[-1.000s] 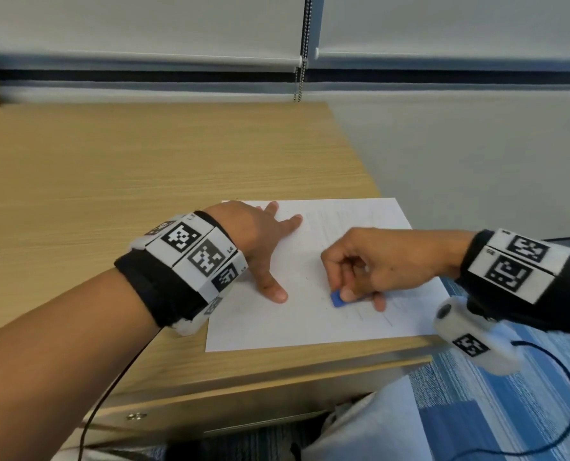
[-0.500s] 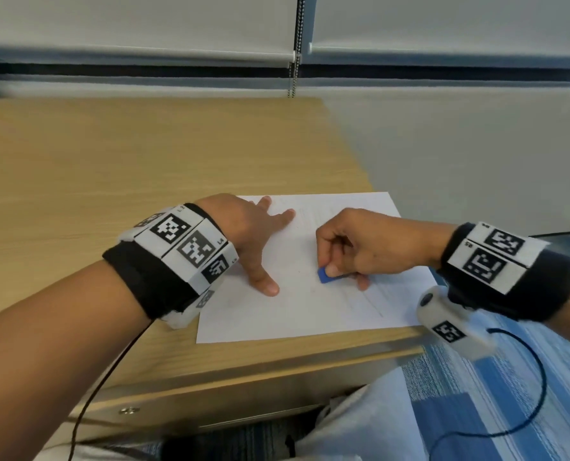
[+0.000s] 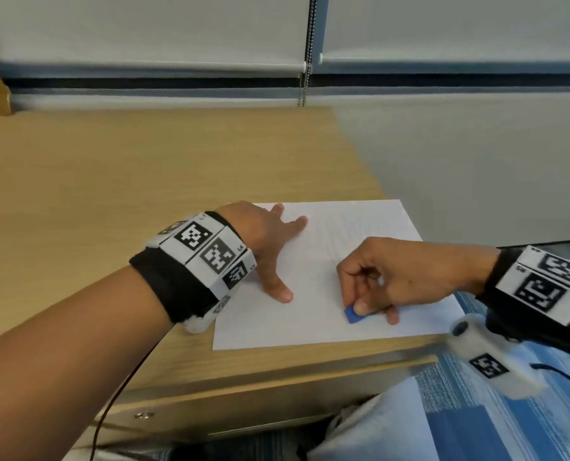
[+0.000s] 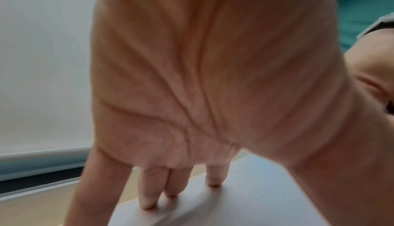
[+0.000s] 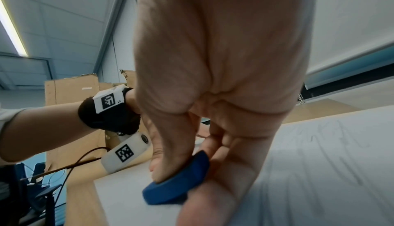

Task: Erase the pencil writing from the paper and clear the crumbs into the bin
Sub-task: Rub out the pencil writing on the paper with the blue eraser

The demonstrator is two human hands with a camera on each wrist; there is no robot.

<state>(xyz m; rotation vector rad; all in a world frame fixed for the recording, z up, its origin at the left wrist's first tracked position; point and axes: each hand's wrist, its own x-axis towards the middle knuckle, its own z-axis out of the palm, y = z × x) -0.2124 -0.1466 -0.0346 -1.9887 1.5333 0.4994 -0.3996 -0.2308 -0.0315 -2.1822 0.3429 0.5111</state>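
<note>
Head view showed the wooden desk (image 3: pixel 144 201) filling most of the scene, and on its near right corner lay the white paper (image 3: pixel 353 227), its long axis running left to right along the desk's front edge, one short side nearly flush with the desk's right edge. A person's left hand (image 3: pixel 263 237) lay flat on the sheet's left part, fingers (image 4: pixel 147 194) straight and spread, pinning it down. Their right hand (image 3: pixel 393 277) was curled over the lower middle of the sheet, thumb and fingers pinching a small blue eraser (image 3: pixel 355 316) whose edge touched the paper; from the right wrist it looked tilted, one rim down and its flat faces held between the digits. Faint pencil strokes (image 5: pixel 332 138) could be made out on the right part of the sheet beyond that hand, so I judged the erasing step was in hand and far from finished. Next move, to my eye, called for short firm rubs across those marks while the flat hand kept the sheet from creasing. Only a tiny speck or two of crumbs showed, and no bin was clearly in view
</note>
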